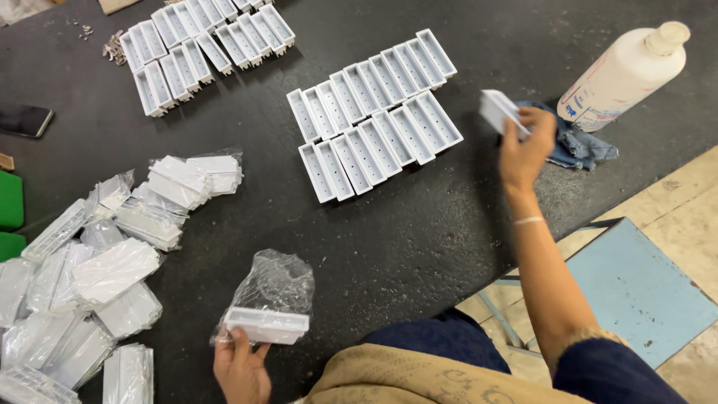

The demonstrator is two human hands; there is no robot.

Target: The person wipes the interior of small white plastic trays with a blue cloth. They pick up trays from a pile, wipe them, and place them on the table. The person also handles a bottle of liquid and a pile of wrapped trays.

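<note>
My right hand [526, 144] is raised over the black table [419, 232] and grips a small white plastic tray part [499, 110], just right of a neat two-row group of the same white parts [374, 123]. My left hand [241, 366], near the table's front edge, holds another white part [267, 325] that sits half out of its clear plastic bag [273, 284].
A second laid-out group of white parts [206, 49] lies at the far left. A heap of bagged parts [97, 277] fills the left side. A white bottle [624, 75] lies on a blue cloth [580, 142] at the right. A phone [24, 120] and a blue stool [636, 288] are nearby.
</note>
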